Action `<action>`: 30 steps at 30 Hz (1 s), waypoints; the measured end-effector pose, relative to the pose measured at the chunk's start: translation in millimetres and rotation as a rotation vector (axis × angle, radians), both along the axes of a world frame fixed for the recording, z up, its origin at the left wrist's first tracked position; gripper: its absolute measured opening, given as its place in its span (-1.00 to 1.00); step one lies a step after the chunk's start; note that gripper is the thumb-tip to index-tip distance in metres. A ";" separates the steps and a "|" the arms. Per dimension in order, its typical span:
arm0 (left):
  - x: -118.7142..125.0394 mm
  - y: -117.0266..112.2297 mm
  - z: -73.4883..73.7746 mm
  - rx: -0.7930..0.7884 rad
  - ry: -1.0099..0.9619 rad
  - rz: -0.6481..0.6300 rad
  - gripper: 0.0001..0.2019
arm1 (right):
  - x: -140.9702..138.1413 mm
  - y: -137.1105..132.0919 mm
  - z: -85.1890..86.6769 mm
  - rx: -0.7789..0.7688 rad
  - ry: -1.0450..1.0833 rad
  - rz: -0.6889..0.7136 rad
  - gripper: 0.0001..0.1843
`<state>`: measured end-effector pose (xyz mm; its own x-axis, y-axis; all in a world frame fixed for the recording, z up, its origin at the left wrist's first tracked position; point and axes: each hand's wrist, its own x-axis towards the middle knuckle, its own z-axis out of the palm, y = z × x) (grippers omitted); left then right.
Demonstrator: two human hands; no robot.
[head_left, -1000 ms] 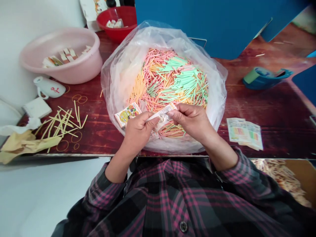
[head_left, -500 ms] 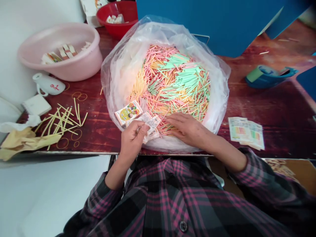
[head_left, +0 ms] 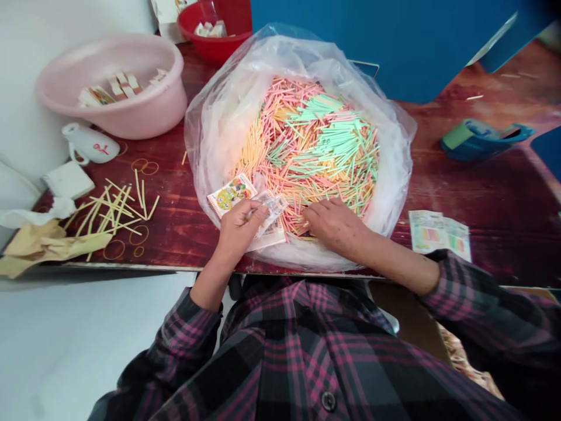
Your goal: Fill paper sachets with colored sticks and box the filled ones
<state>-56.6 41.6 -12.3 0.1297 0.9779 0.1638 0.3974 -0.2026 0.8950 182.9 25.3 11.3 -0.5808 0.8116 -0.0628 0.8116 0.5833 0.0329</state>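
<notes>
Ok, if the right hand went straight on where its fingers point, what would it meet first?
Most likely the thin coloured sticks just ahead of the right hand. Past those, the small packet in the left hand looks next in line, though depth is unclear.

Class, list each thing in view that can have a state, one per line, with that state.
Left hand: closed on a small packet
Right hand: bent, touching the coloured sticks
Plastic bag: open, holding those sticks
Pink basin: upright, small items inside
Red basin: upright, white items inside
Yellow sticks: loose, scattered
Two printed packets: flat, overlapping
Tan paper: crumpled
White mug: upright or tipped, unclear
</notes>
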 end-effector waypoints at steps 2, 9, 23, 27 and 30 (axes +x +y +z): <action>-0.3 -1.1 0.8 0.024 -0.009 -0.004 -0.79 | 5.7 4.8 -0.3 -0.042 0.049 -0.052 -0.76; -1.6 -2.6 10.0 0.200 0.312 -0.145 -0.81 | 18.8 18.9 -2.6 -0.131 0.406 -0.280 -0.79; -3.7 -4.6 10.5 0.449 0.553 -0.203 -0.79 | 18.9 16.7 -15.0 -0.105 1.063 -0.448 -0.72; 1.3 -1.1 10.8 0.355 0.335 -0.117 -0.81 | 17.2 20.0 -17.2 -0.080 1.121 -0.443 -0.76; 10.0 -2.2 15.7 0.235 0.148 -0.041 -0.81 | 18.3 18.9 -16.3 -0.116 1.141 -0.440 -0.71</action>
<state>-46.6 39.4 3.4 0.2075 0.9088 0.3621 0.5075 -0.4164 0.7543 201.1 44.1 -5.0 -0.0284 0.9758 0.2170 0.4697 0.2046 -0.8588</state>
